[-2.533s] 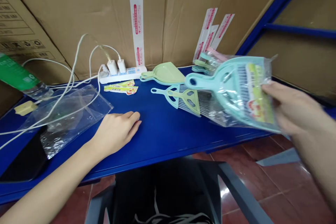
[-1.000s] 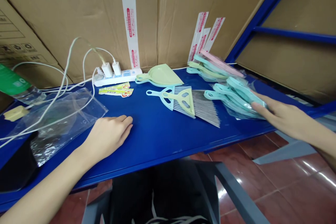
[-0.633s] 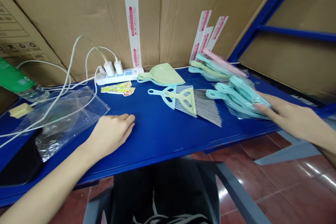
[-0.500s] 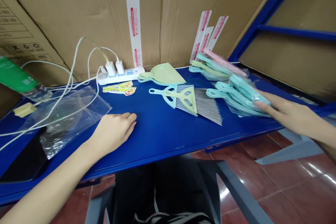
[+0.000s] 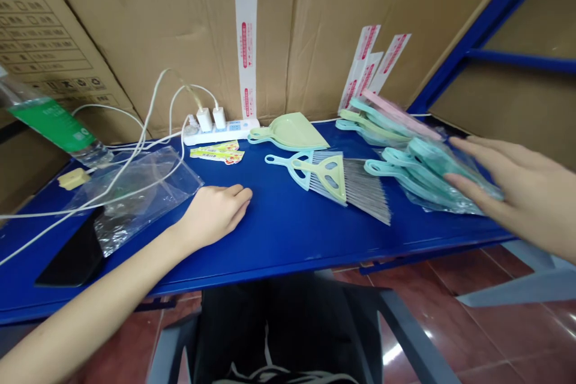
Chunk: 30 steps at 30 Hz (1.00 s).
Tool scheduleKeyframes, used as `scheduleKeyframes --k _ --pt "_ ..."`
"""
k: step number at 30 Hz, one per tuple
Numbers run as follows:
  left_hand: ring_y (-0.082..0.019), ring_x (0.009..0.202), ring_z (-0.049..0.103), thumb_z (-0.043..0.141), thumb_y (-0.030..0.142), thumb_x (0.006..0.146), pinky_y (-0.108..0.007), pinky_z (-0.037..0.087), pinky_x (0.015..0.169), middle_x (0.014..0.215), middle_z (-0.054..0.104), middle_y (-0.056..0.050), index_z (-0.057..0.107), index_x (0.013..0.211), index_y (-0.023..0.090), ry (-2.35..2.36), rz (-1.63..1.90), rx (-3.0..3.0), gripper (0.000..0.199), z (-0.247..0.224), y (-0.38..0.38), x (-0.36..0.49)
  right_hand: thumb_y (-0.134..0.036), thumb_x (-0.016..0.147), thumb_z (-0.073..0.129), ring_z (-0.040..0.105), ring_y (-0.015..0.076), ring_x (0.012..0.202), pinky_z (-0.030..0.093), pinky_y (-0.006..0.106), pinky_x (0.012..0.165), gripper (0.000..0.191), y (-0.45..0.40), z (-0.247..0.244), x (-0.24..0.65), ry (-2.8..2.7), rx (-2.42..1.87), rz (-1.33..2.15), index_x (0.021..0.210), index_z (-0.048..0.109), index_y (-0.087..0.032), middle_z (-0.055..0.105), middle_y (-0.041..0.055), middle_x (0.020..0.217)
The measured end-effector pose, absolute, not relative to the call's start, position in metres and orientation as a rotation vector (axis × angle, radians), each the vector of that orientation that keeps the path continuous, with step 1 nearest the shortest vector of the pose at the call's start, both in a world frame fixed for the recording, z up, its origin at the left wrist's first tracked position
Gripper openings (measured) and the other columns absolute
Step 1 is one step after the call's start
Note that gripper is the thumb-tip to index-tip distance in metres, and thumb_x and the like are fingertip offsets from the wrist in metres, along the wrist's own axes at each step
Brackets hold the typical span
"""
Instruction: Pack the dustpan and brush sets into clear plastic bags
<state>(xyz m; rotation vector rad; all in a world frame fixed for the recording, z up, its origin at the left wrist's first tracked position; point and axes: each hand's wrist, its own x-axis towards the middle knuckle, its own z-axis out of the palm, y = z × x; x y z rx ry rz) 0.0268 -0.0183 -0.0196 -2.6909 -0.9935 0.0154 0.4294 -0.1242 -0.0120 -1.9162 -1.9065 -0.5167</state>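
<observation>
My left hand [image 5: 216,215] rests on the blue table in a loose fist, beside a clear plastic bag, with nothing showing in it. My right hand [image 5: 524,189] is open, its fingers stretched out at the edge of a stack of teal dustpans [image 5: 425,171] in clear wrapping. Behind that stack lies another wrapped pile with a pink dustpan [image 5: 400,113] on top. At the middle lie two hand brushes with grey bristles, a yellow brush [image 5: 330,175] over a light blue brush [image 5: 288,162]. Behind them a pale green dustpan [image 5: 294,132] sits on a light blue one.
A white power strip [image 5: 225,130] with chargers and cables stands against the cardboard wall. Yellow printed labels [image 5: 216,152] lie before it. On the left are a tilted water bottle [image 5: 58,123], the clear plastic bag [image 5: 144,192] and a black flat object [image 5: 74,255].
My right hand has let go of the wrapped teal dustpans, and its fingers have straightened. The stack now lies flatter on the table. My left hand stays in a fist while the view shifts slightly.
</observation>
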Motion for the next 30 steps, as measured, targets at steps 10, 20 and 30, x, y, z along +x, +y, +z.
scheduleKeyframes --k 10,20,30 --pt "-0.030 0.104 0.065 0.037 0.015 0.098 -0.036 0.050 0.072 0.109 0.065 -0.016 0.062 0.116 0.013 -1.063 -0.007 -2.626 0.031 0.000 0.012 0.094 -0.036 0.097 0.050 0.066 0.0342 0.110 0.055 0.057 0.093 0.034 -0.079 -0.069 0.328 -2.062 -1.399 -0.374 0.121 0.069 -0.021 0.074 0.0122 0.116" --pt "-0.026 0.122 0.057 0.037 0.000 0.091 -0.039 0.047 0.098 0.133 0.060 -0.016 0.053 0.136 0.015 -1.233 -0.059 -2.586 0.051 -0.011 0.050 0.131 -0.041 0.097 0.048 0.070 0.0327 0.099 0.058 0.056 0.084 0.031 -0.076 -0.081 0.334 -2.006 -1.376 -0.316 0.097 0.076 -0.026 0.076 0.0102 0.104" --pt "-0.043 0.133 0.051 0.028 0.006 0.092 -0.061 0.046 0.102 0.147 0.048 -0.031 0.044 0.146 0.005 -1.772 -0.132 -2.147 0.056 -0.029 -0.067 -0.016 -0.049 0.094 0.048 0.070 0.0328 0.088 0.056 0.052 0.080 0.029 -0.077 -0.076 0.328 -1.962 -1.349 -0.326 0.078 0.061 -0.028 0.074 0.0113 0.092"
